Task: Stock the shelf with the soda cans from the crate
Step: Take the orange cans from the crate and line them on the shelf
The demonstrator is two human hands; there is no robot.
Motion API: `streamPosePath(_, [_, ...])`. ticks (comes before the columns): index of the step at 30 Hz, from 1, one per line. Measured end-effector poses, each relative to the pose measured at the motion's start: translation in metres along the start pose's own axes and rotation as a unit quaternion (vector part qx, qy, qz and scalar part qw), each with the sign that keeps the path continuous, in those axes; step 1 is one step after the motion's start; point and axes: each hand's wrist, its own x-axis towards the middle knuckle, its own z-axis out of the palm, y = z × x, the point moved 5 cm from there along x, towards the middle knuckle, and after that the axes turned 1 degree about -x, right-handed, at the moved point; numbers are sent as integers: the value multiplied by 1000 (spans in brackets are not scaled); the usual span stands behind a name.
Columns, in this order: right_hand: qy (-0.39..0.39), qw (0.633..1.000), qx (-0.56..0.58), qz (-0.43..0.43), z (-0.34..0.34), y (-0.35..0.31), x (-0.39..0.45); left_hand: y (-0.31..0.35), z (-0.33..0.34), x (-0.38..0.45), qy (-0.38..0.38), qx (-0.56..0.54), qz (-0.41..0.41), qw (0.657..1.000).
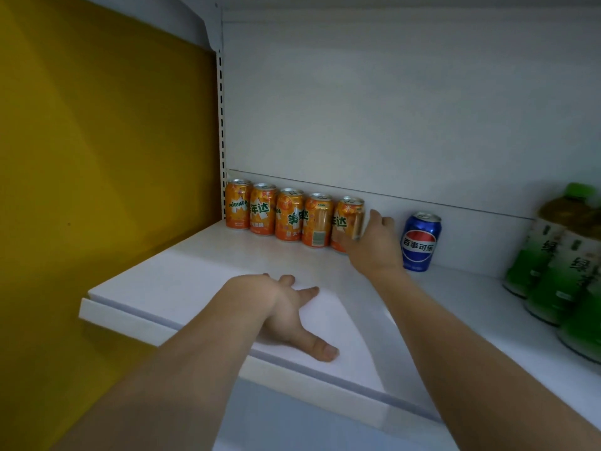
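Note:
Several orange Mirinda cans (263, 213) stand in a row against the back wall of the white shelf (201, 271), starting at its left end. My right hand (374, 245) grips the rightmost orange can (344, 219) of that row, fingers curled round its far side. A blue Pepsi can (421, 242) stands upright just right of that hand, apart from the row. My left hand (289, 314) rests flat on the shelf near its front edge, fingers spread, holding nothing. The crate is out of view.
Green tea bottles (553, 255) stand in a cluster at the shelf's right end. A yellow wall (97, 157) lies left of the shelf, beyond a slotted white upright (222, 125). Another shelf board (390, 8) sits overhead.

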Motion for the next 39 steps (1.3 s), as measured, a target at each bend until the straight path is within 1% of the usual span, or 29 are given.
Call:
streamPosePath(2, [-8,1000,12,-14,-8,-9,-24,-2,4,-4,31,-24,12,999])
streamPosePath(3, [-3,999,19,-26,-12,-13,-39,-3,8,-8,65,-44,21,997])
streamPosePath(4, [7,999,27,-40,-16,-18,-55,-4,13,-12,116,-73,34,990])
streamPosePath(5, [24,997,37,-56,-21,-24,-72,-5,19,-19,189,-113,49,974])
streamPosePath(6, [40,995,49,-72,-25,-30,-91,-8,26,-27,280,-160,62,945])
streamPosePath(7, [51,993,63,-89,-29,-38,-110,-12,36,-37,374,-205,72,902])
streamPosePath(8, [55,990,77,-107,-31,-45,-130,-16,48,-48,451,-239,77,856])
streamPosePath(9, [54,987,90,-123,-31,-52,-152,-18,62,-61,507,-266,86,815])
streamPosePath(11, [48,981,117,-148,-26,-60,-195,-21,93,-87,576,-325,117,741])
streamPosePath(12, [48,977,132,-163,-22,-61,-218,-25,111,-97,595,-352,123,713])
streamPosePath(13, [52,971,143,-185,-16,-62,-240,-30,131,-105,602,-369,114,699])
streamPosePath(14, [51,965,147,-211,-9,-61,-262,-36,154,-108,594,-381,93,703])
streamPosePath(15, [43,959,147,-238,1,-58,-283,-43,181,-107,567,-394,66,720])
streamPosePath(16, [29,955,141,-261,14,-54,-305,-52,212,-102,521,-414,37,746])
streamPosePath(18, [-19,951,124,-282,46,-41,-345,-67,275,-87,395,-435,-21,809])
streamPosePath(19, [-62,956,116,-261,65,-32,-363,-72,304,-79,329,-431,-45,839])
streamPosePath(20, [-117,962,106,-223,86,-21,-379,-74,331,-73,264,-424,-66,864])
streamPosePath(22, [-249,960,46,-119,133,9,-412,-72,382,-64,145,-412,-96,894])
streamPosePath(23, [-313,948,-2,-63,157,28,-429,-68,405,-60,97,-410,-104,901])
streamPosePath(25, [-400,911,-86,62,190,65,-460,-58,442,-53,34,-423,-110,899])
streamPosePath(27, [-439,871,-121,185,209,98,-484,-43,467,-44,-3,-447,-95,890])
streamPosePath(28, [-451,852,-125,233,216,111,-495,-34,476,-39,-23,-458,-81,885])
streamPosePath(30, [-470,822,-126,294,230,131,-514,-15,492,-31,-73,-469,-53,879])
streamPosePath(31, [-472,815,-125,313,237,139,-521,-7,500,-27,-99,-467,-42,878])
streamPosePath(33, [-456,818,-117,331,244,149,-529,2,514,-23,-131,-455,-37,880])
streamPosePath(34, [-444,826,-110,331,246,153,-530,4,518,-22,-129,-455,-40,880])
streamPosePath(37, [-422,844,-87,319,240,150,-530,4,515,-25,-93,-485,-37,869])
streamPosePath(39, [-390,863,-30,321,226,139,-524,0,507,-28,-66,-518,-33,852])
